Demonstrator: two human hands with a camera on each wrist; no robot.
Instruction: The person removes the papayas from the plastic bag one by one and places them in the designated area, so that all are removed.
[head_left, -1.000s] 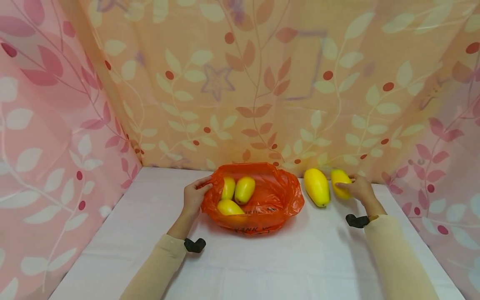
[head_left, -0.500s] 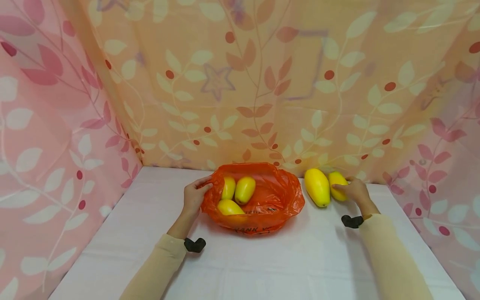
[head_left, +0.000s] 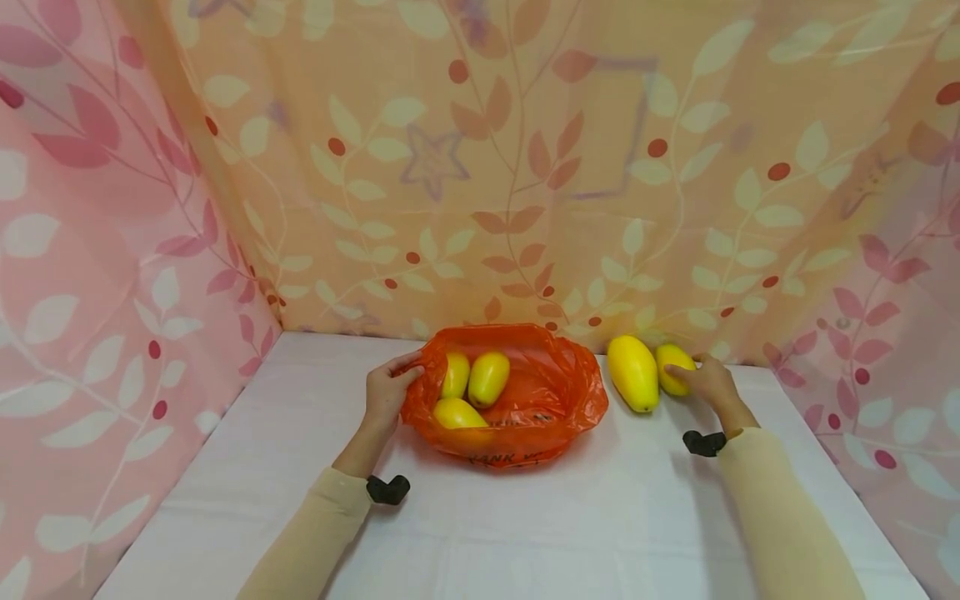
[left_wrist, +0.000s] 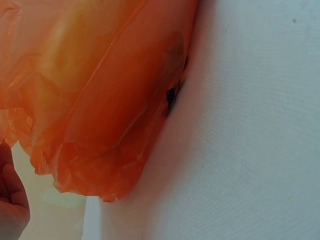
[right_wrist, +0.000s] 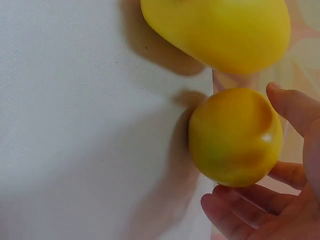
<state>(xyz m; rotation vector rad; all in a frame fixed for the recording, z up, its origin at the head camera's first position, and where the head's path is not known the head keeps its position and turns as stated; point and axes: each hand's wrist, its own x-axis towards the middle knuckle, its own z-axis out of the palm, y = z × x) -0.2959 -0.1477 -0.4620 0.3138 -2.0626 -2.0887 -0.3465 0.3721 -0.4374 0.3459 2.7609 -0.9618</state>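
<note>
A red-orange plastic bag (head_left: pixel 551 446) lies wide-mouthed on the table, dark lettering on its front. Inside its left half are three yellow mangoes (head_left: pixel 489 379). My left hand (head_left: pixel 386 396) pinches the bag's left rim; in the left wrist view only part of that hand (left_wrist: pixel 14 200) shows, beside the crumpled plastic (left_wrist: pixel 120 125). To the right of the bag, my right hand (head_left: pixel 712 383) holds a yellow mango (head_left: pixel 673 369) between thumb and fingers. In the right wrist view, its fingers lie under the mango (right_wrist: pixel 232 137), with the thumb close at its upper side.
A larger, elongated yellow fruit (head_left: pixel 633 375) stands between the bag and the held mango. The white-covered table (head_left: pixel 555 533) meets a flowered orange cloth (head_left: pixel 517 167) right behind the fruit. Pink patterned cloths (head_left: pixel 75 292) hang at both sides.
My right hand has shifted a little left with the mango, bringing it up beside the larger fruit, then stayed nearly still. The left hand and the bag have kept their place.
</note>
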